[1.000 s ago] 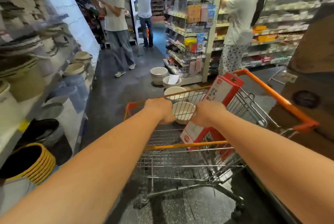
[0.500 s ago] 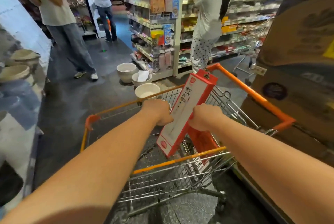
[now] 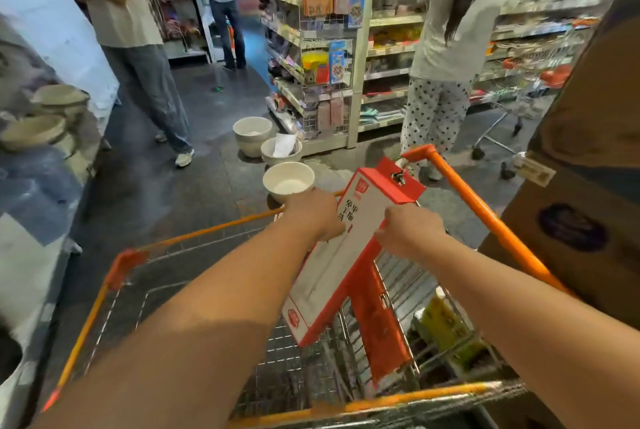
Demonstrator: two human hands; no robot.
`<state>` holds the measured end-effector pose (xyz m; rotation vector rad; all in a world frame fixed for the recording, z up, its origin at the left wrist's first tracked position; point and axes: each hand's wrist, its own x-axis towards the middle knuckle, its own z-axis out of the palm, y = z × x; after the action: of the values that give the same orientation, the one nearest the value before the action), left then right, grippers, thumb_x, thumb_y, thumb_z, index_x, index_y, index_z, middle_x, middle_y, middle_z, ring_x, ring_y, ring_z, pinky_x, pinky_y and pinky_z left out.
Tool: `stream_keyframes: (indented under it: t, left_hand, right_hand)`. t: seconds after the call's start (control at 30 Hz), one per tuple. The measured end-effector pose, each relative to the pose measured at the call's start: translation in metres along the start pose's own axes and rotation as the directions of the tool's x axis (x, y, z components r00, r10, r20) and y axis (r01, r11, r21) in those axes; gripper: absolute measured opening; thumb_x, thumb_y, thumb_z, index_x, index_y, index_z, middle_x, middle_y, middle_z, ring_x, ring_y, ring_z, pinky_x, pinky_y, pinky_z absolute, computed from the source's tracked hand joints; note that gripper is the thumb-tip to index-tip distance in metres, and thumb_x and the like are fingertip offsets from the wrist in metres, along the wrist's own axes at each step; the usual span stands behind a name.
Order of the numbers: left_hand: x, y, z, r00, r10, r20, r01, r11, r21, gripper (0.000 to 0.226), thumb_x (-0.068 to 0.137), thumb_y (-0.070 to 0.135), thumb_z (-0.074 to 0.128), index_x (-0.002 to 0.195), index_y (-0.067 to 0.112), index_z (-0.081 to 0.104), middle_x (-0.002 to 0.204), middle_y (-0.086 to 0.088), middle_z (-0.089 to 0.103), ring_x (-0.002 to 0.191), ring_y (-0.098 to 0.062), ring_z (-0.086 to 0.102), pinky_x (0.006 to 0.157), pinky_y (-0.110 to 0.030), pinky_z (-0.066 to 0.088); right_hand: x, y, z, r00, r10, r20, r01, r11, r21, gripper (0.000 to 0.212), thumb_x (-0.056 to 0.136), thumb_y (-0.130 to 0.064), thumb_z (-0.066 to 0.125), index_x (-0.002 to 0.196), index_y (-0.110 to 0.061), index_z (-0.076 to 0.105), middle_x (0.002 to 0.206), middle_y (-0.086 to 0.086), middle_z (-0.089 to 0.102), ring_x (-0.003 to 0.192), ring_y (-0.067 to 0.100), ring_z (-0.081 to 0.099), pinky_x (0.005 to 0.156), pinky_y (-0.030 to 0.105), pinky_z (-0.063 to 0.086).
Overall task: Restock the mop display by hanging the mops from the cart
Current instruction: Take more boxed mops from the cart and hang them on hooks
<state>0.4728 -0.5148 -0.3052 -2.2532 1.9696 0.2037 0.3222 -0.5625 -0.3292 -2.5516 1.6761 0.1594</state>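
A: Nearest first: reaching over the near rail of the cart, both arms into the basket. Gripping the mop box by its two long edges: left hand wrapped on the left edge, right hand clamped on the right. Curled round the cardboard on both sides. Can't see most fingertips, tucked behind the box.

B: Out of the basket yet?

A: Not quite. Tilted, lower end down inside near the right wall, top end with its metal hang clip poking up by the far right corner. Reads as the pick-up step, with no mop display in sight to judge anything hung.

B: And the next move?

A: Calls for a steady lift to clear the orange rim, then a turn toward the hooks, wherever those stand. Worth leading with the clip end. Would leave what seems another red box beneath, plus green packs toward the near right corner.

B: Room to swing?

A: Cramped on the right: big brown carton right alongside the right rail. Open floor off the left rail. Further out, white basins on the floor just past the far rail. Beyond those, a shelf end, a person in dotted trousers near the far right corner, another in grey trousers well off to the left. Safest bet: up and over the left side, clear of the carton.
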Motion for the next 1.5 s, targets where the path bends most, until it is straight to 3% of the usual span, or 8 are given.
stream_keyframes:
  t: [0.2,0.3,0.6,0.87,1.03,1.13,1.33,1.5]
  left_hand:
    - [0.051,0.015,0.026,1.000,0.016,0.018,-0.015,0.999,-0.041,0.038,0.090,0.045,0.048,0.119,0.024,0.059,0.122,-0.001,0.060,0.109,-0.022,0.057,0.072,-0.033,0.044]
    - [0.073,0.015,0.038,0.998,0.053,-0.045,-0.059,0.991,-0.124,0.046,0.086,0.046,0.052,0.128,0.027,0.055,0.136,0.000,0.052,0.123,-0.023,0.051,0.089,-0.039,0.050]
    - [0.135,0.021,0.052,0.980,-0.017,-0.196,-0.068,0.906,-0.419,0.066,0.089,0.054,0.054,0.142,0.019,0.036,0.140,-0.007,0.040,0.128,-0.028,0.043,0.099,-0.043,0.042]
    - [0.184,0.013,0.066,0.970,0.045,-0.240,-0.156,0.870,-0.467,0.083,0.090,0.059,0.049,0.152,0.015,0.014,0.156,-0.008,0.021,0.141,-0.027,0.025,0.111,-0.042,0.028]
    - [0.203,0.007,0.079,0.992,0.059,-0.111,-0.120,0.702,-0.702,0.096,0.087,0.060,0.054,0.154,0.014,0.002,0.160,-0.009,0.012,0.146,-0.027,0.018,0.117,-0.043,0.022]
    - [0.209,0.007,0.089,0.996,0.079,-0.051,-0.089,0.625,-0.776,0.098,0.085,0.061,0.056,0.154,0.014,0.005,0.159,-0.010,0.019,0.144,-0.027,0.022,0.116,-0.046,0.024]
    - [0.205,0.002,0.094,0.995,-0.013,-0.098,-0.075,0.554,-0.829,0.083,0.086,0.058,0.057,0.149,0.012,0.027,0.149,-0.008,0.037,0.137,-0.026,0.035,0.111,-0.047,0.033]
    - [0.190,-0.012,0.087,0.984,-0.148,-0.096,-0.004,0.526,-0.851,0.077,0.087,0.059,0.055,0.145,0.014,0.034,0.144,-0.010,0.041,0.133,-0.027,0.040,0.108,-0.045,0.037]
  right_hand:
    - [0.036,0.026,0.022,0.993,0.117,-0.013,-0.112,0.973,0.203,0.036,0.090,-0.040,0.050,0.118,-0.018,0.051,0.114,0.007,0.062,0.105,0.028,0.060,0.080,0.037,0.050]
    - [0.051,0.034,0.038,0.982,0.188,-0.011,-0.173,0.921,0.349,0.042,0.087,-0.043,0.054,0.118,-0.016,0.046,0.116,0.008,0.060,0.107,0.030,0.058,0.084,0.040,0.050]
    - [0.093,0.042,0.062,0.866,0.497,0.046,-0.335,0.509,0.793,0.067,0.078,-0.040,0.074,0.130,-0.013,0.041,0.127,0.009,0.053,0.117,0.030,0.052,0.097,0.046,0.045]
    - [0.122,0.035,0.082,0.810,0.571,0.135,-0.353,0.290,0.890,0.077,0.065,-0.041,0.082,0.128,-0.019,0.044,0.116,0.000,0.061,0.104,0.021,0.061,0.085,0.036,0.049]
    - [0.129,0.030,0.091,0.712,0.683,0.161,-0.336,0.130,0.933,0.066,0.067,-0.023,0.087,0.112,-0.020,0.039,0.105,-0.003,0.059,0.095,0.018,0.060,0.083,0.036,0.048]
    - [0.130,0.024,0.098,0.710,0.685,0.164,-0.307,0.092,0.947,0.068,0.061,-0.024,0.088,0.111,-0.026,0.042,0.106,-0.002,0.065,0.097,0.020,0.064,0.090,0.045,0.052]
    - [0.129,0.012,0.096,0.708,0.696,0.118,-0.255,0.096,0.962,0.070,0.066,-0.018,0.086,0.119,-0.024,0.041,0.108,-0.002,0.060,0.099,0.017,0.059,0.084,0.033,0.046]
    - [0.125,0.014,0.095,0.792,0.589,0.163,-0.235,0.047,0.971,0.077,0.056,-0.009,0.089,0.118,-0.022,0.044,0.111,0.002,0.063,0.103,0.022,0.063,0.090,0.043,0.052]
